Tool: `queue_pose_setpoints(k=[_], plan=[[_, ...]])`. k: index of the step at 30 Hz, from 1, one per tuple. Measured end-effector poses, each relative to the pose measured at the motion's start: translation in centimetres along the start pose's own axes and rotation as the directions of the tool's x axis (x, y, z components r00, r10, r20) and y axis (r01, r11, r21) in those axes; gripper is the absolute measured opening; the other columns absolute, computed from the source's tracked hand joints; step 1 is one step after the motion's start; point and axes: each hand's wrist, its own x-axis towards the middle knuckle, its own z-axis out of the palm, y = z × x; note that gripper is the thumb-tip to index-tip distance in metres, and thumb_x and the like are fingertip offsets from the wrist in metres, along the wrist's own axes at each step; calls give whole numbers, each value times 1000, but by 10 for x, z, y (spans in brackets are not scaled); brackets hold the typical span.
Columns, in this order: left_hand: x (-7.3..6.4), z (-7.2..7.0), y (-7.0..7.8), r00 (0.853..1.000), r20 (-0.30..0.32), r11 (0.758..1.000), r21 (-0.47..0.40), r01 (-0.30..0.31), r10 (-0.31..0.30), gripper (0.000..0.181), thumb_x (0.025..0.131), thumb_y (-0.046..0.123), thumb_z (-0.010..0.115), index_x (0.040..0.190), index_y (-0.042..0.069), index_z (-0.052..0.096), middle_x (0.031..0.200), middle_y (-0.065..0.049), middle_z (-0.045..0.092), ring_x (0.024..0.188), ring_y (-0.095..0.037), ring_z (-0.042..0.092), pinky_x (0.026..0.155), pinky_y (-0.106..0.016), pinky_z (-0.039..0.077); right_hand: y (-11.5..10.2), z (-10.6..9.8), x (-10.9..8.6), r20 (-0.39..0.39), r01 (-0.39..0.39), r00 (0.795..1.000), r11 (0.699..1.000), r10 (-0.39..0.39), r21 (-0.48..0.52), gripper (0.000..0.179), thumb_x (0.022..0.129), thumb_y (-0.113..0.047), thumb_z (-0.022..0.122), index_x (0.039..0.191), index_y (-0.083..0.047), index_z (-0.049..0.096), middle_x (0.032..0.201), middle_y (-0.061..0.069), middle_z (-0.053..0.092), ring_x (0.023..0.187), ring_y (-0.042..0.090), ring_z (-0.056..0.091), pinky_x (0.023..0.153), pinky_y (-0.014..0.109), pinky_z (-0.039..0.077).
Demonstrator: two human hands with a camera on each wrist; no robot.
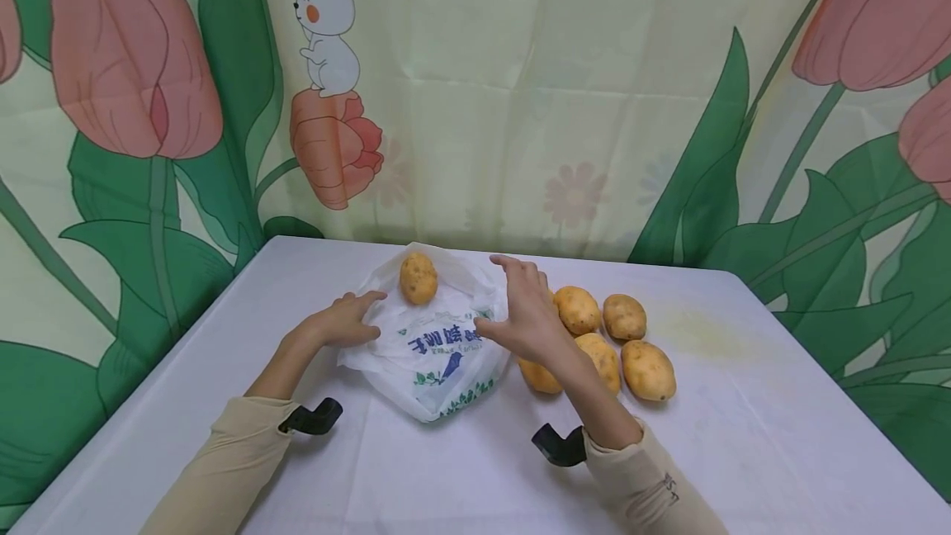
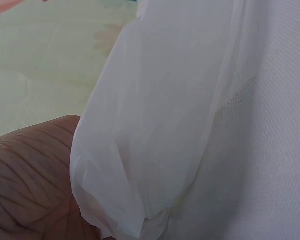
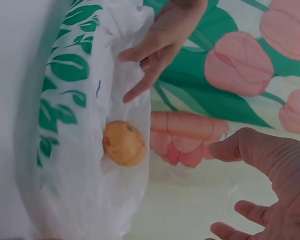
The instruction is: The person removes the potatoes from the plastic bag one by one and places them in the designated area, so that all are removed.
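A white plastic bag point(image 1: 461, 370) with blue and green print lies spread on the table, its far side raised. One potato point(image 1: 418, 278) rests on the bag's far part; the right wrist view also shows this potato point(image 3: 124, 143). My left hand point(image 1: 343, 322) is at the bag's left edge, thumb and forefinger extended over the plastic. In the left wrist view, the bag's film point(image 2: 150, 115) hides part of the palm point(image 2: 32, 175). Above the bag's right side, my right hand point(image 1: 523, 312) is spread wide and holds nothing.
To the right of the bag sit several loose potatoes point(image 1: 649, 371), some partly behind my right hand and forearm. A white cloth covers the table point(image 1: 743, 436). Behind it hangs a curtain point(image 1: 475, 106) printed with tulips and a rabbit.
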Motion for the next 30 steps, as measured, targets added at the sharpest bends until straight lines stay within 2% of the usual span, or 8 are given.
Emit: queue_pose_setpoints(k=[12,23,30], plan=[[-4,-3,4,1000,0,1000,0,5,-5,69,94,19,62,155,1,37,148,-38,40,136,-52,39,106,-68,39,-14,23,26,28,-17,999,999,15,46,85,81,-20,82,152,-9,38,143,20,44,131,35,39,108,51,40],[-4,0,5,1000,9,1000,-13,14,-14,68,93,20,64,154,3,38,144,-36,43,130,-48,44,104,-66,42,-12,40,42,65,-91,994,988,83,123,82,84,-21,82,152,-9,37,147,21,42,137,35,38,107,52,42],[-5,-3,5,1000,6,1000,-15,27,-26,69,94,20,64,155,3,37,145,-36,42,129,-47,44,104,-66,42,-11,48,60,100,-122,989,981,107,154,79,86,-21,81,151,-8,39,149,22,44,137,36,41,108,54,44]])
